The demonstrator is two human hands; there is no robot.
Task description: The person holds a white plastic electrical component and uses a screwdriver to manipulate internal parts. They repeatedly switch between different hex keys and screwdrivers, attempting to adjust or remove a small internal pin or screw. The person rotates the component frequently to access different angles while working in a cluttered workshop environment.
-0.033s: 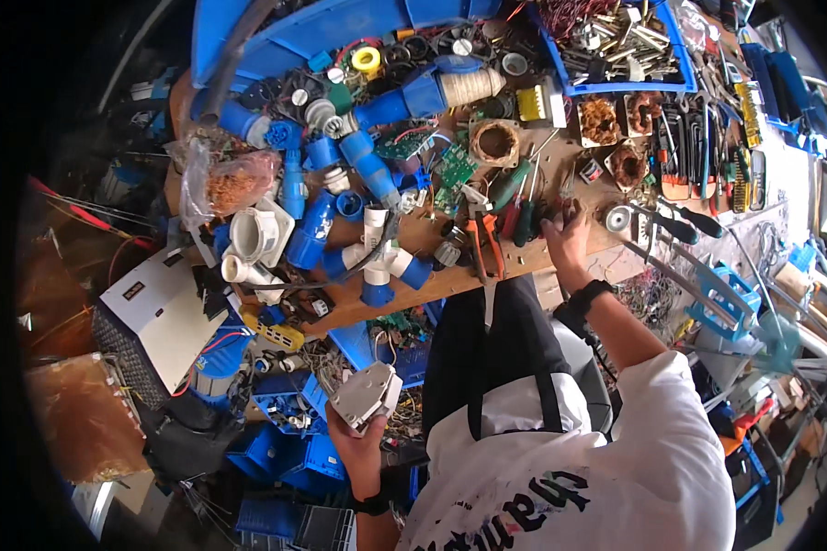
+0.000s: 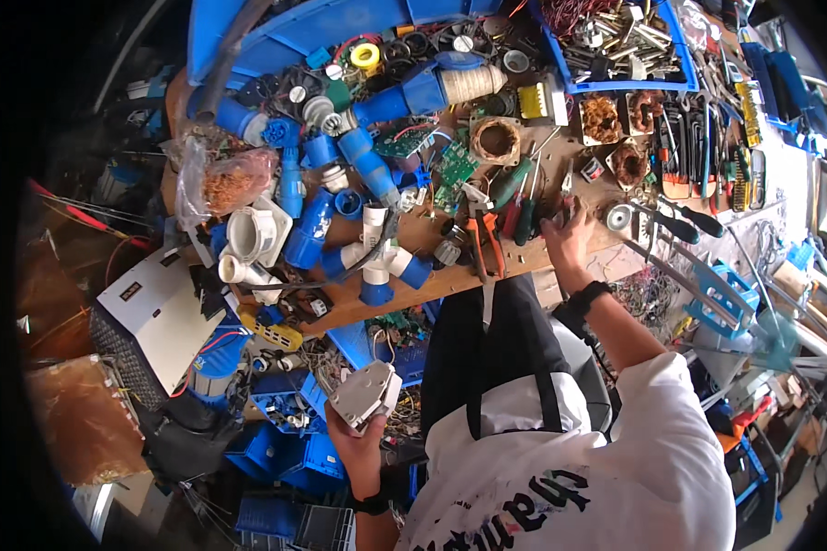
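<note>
My left hand point(image 2: 358, 447) holds a light grey plastic housing point(image 2: 366, 397) with angled corners, below the bench's front edge. Its fingers wrap the housing from beneath. Over the bench, my right hand point(image 2: 570, 237) has its fingers curled down around the handles of small pliers point(image 2: 568, 184). Their jaws point away from me, and the fingers hide most of the handles. Just left of that hand lie a dark green-handled screwdriver point(image 2: 526, 220) and orange-handled pliers point(image 2: 485, 241). A round metal cup-shaped part point(image 2: 618, 218) stands to its right.
Blue plugs and connectors point(image 2: 368, 165) crowd the bench's left side. A blue bin of metal pins point(image 2: 625, 46) stands at the back, near copper-wound motor parts point(image 2: 601, 120). Hex keys and tools point(image 2: 685, 147) lie at right. Blue crates point(image 2: 303, 459) sit below, left of my legs.
My right hand's fingers have shifted slightly at the small pliers, whose jaws show more plainly. My left hand and the housing stay in place.
</note>
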